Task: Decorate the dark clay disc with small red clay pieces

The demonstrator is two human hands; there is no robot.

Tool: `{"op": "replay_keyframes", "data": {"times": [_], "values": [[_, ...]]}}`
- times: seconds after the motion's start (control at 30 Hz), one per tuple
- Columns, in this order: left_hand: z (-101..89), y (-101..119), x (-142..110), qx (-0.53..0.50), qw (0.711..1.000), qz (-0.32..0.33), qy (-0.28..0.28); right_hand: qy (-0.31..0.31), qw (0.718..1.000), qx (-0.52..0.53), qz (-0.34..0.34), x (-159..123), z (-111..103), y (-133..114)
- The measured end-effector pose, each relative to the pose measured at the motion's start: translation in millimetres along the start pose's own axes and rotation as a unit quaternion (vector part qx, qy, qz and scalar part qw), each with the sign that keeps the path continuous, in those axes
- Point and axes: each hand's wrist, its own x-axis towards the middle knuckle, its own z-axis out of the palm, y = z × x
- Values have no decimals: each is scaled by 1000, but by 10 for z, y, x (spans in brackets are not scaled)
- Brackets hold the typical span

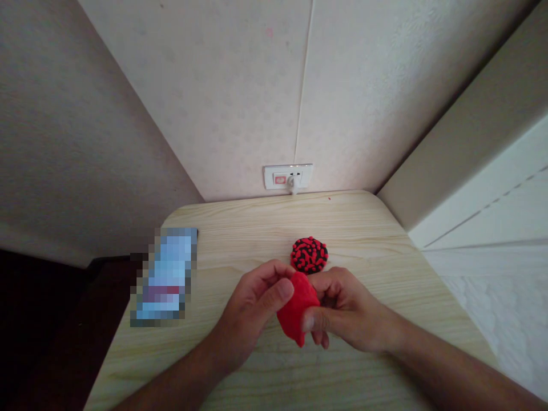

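Observation:
Between my two hands is a soft-looking lump of red modelling clay, flattened and uneven, with a small point at its lower end. My left hand pinches its upper left side, thumb on top. On the lower right side, my right hand grips it with the thumb in front and the fingers behind. The undersides of the clay and some fingertips are hidden. Just beyond my hands, a round black disc covered with red squiggles and dots lies on the wooden table.
A phone-like device, its screen blurred out, lies at the table's left edge. Behind the table, a wall socket holds a white plug with a cord running up the wall. A pale bed-like surface is at the right.

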Motion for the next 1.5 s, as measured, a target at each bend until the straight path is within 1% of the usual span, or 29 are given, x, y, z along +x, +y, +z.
{"op": "replay_keyframes", "data": {"times": [0.07,0.13,0.2,0.27,0.37,0.43,0.53,0.6,0.67,0.77,0.9,1.03,1.17,1.23,1.3,1.37,1.43,1.5], "values": [[-17,11,1,47,999,12,0,10,1000,-12,1,-3,1,10],[-31,20,-2,54,998,23,-3,41,999,-31,-16,-10,11,7],[-37,22,-10,34,999,24,-8,57,996,-42,-45,-17,31,-4],[-35,13,-19,-3,1000,11,-14,46,996,-28,-65,-23,56,-12],[-18,-17,-20,-69,997,-19,-15,42,997,11,-66,-24,84,-5],[-11,-35,-13,-78,997,-27,-4,58,996,-1,-69,-21,87,6],[-22,-45,-5,-22,1000,-2,21,75,992,-56,-86,-19,78,8],[-34,-47,-8,26,999,24,26,81,987,-106,-95,-23,72,-2],[-36,-49,-15,52,998,45,16,78,978,-156,-112,-29,69,-11],[-17,-53,-20,63,997,50,5,74,965,-204,-146,-34,68,-5],[-10,-69,-19,82,995,40,27,90,961,-211,-155,-22,74,16],[-30,-68,-25,106,991,59,49,87,968,-195,-132,-17,77,17],[-6,-8,-44,203,972,104,59,98,967,-209,-108,-30,82,24],[12,11,-51,231,964,111,71,94,967,-210,-105,-32,87,32],[21,1,-52,207,970,95,86,95,965,-212,-118,-28,92,38],[19,-37,-48,149,983,60,93,109,956,-230,-146,-21,96,42],[12,-83,-40,91,992,34,84,131,943,-256,-169,-14,95,43],[9,-112,-31,62,995,25,69,150,932,-278,-180,-9,88,42]]}}
